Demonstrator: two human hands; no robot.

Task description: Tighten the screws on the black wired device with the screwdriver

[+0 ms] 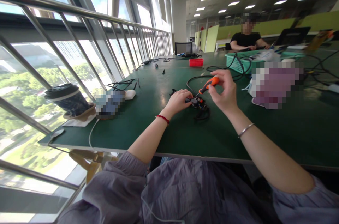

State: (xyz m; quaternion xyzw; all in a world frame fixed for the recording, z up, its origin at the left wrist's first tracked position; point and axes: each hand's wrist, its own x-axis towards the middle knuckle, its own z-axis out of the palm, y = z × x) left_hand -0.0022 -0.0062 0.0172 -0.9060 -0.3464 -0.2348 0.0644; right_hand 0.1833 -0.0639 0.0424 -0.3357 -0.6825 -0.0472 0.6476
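Note:
A screwdriver with an orange and black handle is pinched in my right hand, its shaft slanting down to the left. The tip meets a small black device with orange bits and dark straps or wires, lying on the green table. My left hand grips the device's left side, fingers curled over it. What the tip touches exactly is too small to make out.
On the left stand a lidded cup, a blurred phone-like object and black cables. Further back are a red box and a green basket. A blurred pink item sits right. A person sits opposite.

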